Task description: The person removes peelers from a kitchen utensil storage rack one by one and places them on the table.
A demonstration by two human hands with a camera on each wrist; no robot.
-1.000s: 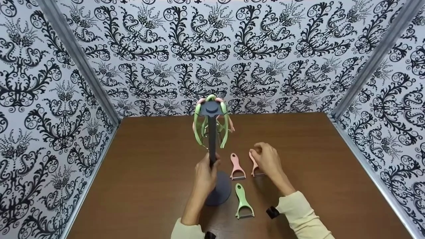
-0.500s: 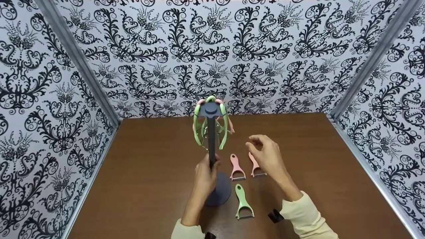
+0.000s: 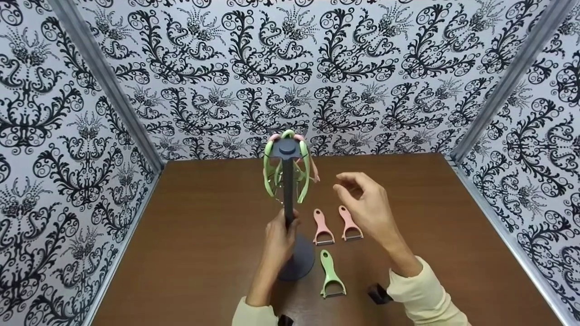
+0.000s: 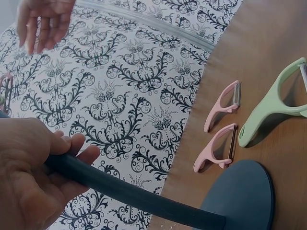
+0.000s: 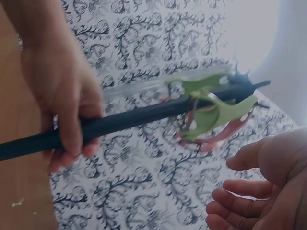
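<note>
My left hand [image 3: 278, 235] grips the pole of a dark stand [image 3: 288, 190], whose round base [image 3: 299, 260] rests on the table. Green and pink peelers [image 5: 206, 117] hang around the stand's top. Raised over the table to the right of the stand, my right hand [image 3: 369, 206] holds nothing; its fingers are bent loosely, with a gap between thumb and forefinger. Below and beside it lie two pink peelers [image 3: 321, 226] [image 3: 349, 224], side by side. A green peeler [image 3: 331, 274] lies nearer, just right of the base.
The brown table [image 3: 204, 235] is bounded by patterned walls [image 3: 290, 68] at the back and both sides, with metal strips at the corners. A dark strap piece [image 3: 379, 294] hangs by the right sleeve.
My right hand has risen off the right pink peeler and moved slightly back and right, uncovering that peeler's handle. My left hand keeps its grip on the pole.
</note>
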